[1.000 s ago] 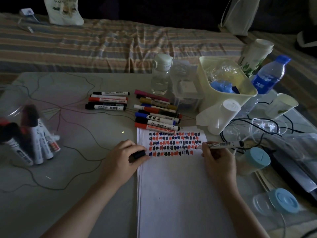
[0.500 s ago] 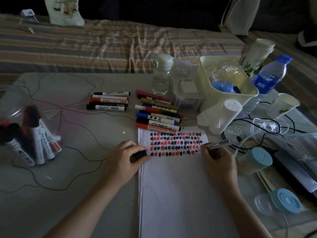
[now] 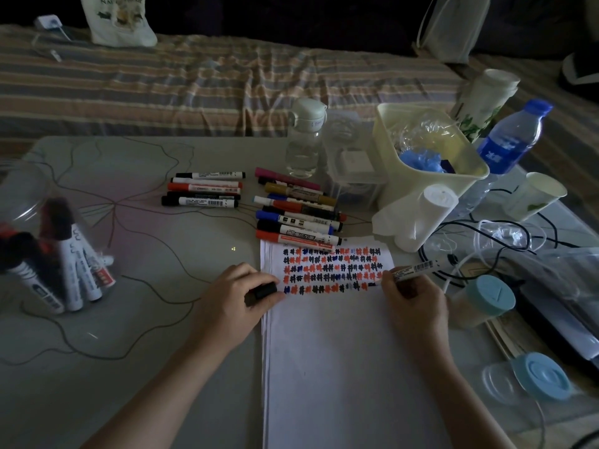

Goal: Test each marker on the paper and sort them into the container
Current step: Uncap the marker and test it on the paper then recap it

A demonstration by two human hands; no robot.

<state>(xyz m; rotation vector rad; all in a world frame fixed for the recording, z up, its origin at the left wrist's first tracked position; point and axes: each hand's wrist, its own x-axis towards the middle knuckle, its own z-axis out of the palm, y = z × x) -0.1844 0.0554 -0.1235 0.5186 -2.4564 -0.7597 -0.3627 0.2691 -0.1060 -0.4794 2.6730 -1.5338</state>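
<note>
A stack of white paper lies in front of me, its top strip filled with rows of black, red and blue marks. My right hand grips a white marker with its tip down on the last row of marks. My left hand rests at the paper's left edge and holds a black marker cap. Two groups of markers lie beyond the paper, one group to the left and another just above the sheet. A clear container at the far left holds several markers.
A water flask, a cream bin, a toppled white tissue roll, a blue-capped bottle and paper cups crowd the right. Cables and blue-lidded jars lie right of the paper. A striped bed lies beyond the table.
My right hand has tilted the marker down from lying level to writing at the end of the last row. My left hand has stayed put with the cap.
</note>
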